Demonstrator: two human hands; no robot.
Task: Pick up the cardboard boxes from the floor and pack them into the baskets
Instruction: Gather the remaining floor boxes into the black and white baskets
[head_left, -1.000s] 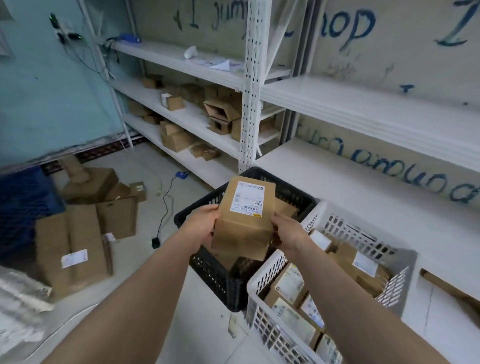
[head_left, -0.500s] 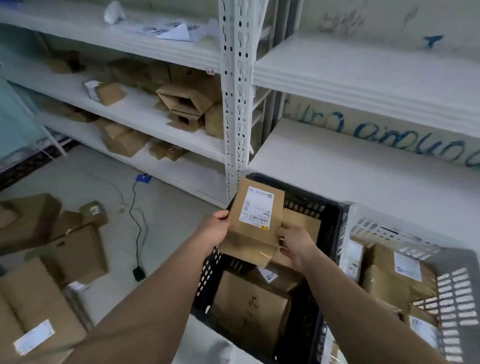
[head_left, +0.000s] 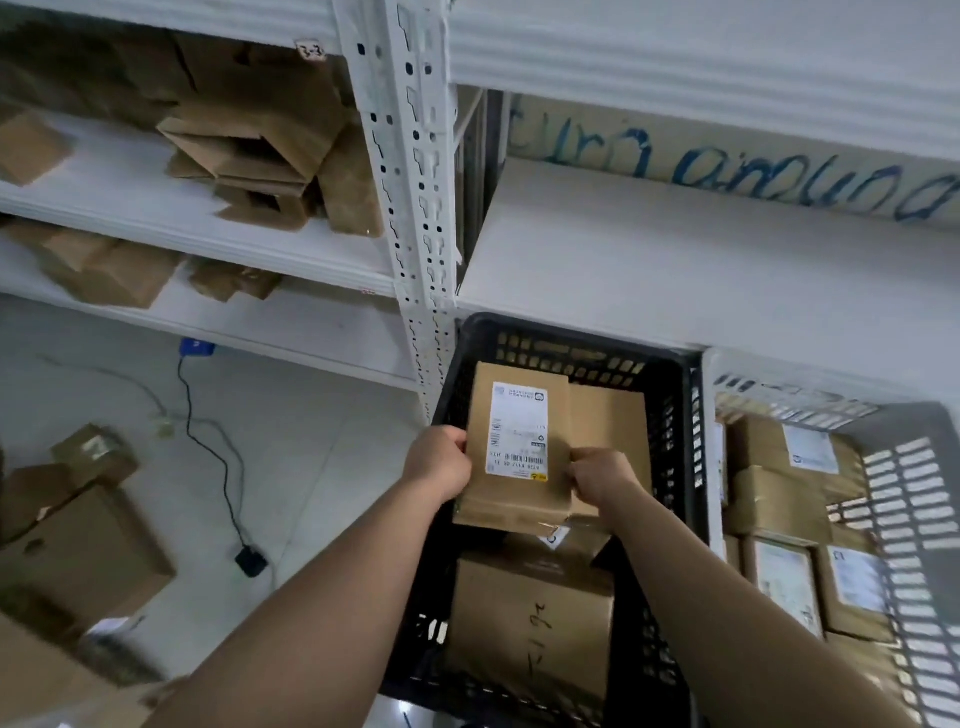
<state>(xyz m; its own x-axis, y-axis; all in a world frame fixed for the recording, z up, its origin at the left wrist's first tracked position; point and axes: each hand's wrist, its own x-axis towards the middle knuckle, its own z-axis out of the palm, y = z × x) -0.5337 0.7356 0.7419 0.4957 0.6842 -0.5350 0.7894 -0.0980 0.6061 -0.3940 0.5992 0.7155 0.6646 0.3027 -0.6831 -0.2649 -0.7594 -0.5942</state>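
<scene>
A: Entry. We hold one labelled box (head_left: 511, 499) over the black basket (head_left: 571, 340), label up and tilted, its lower edge above the boxes already inside. Grip?

B: Our left hand (head_left: 439, 462) curls its fingers round the box's left edge. Our right hand (head_left: 602, 475) pinches the right edge with its fingers bent. Both have firm hold. We cannot tell whether the box already leans on the plain box (head_left: 610, 415) behind it.

A: Progress?

B: Partway, by our judgement. The black basket holds a large scrawled box (head_left: 530, 623) and at least one more under the held one. Some room shows at the far end. The white basket (head_left: 914, 499), just to the right, looks nearly full of labelled boxes.

A: Left to do?

B: Set this one down, then fetch the floor boxes (head_left: 78, 540) at left. Several lie there, some of them large. We cannot say whether the shelf boxes (head_left: 249, 150) count.
</scene>
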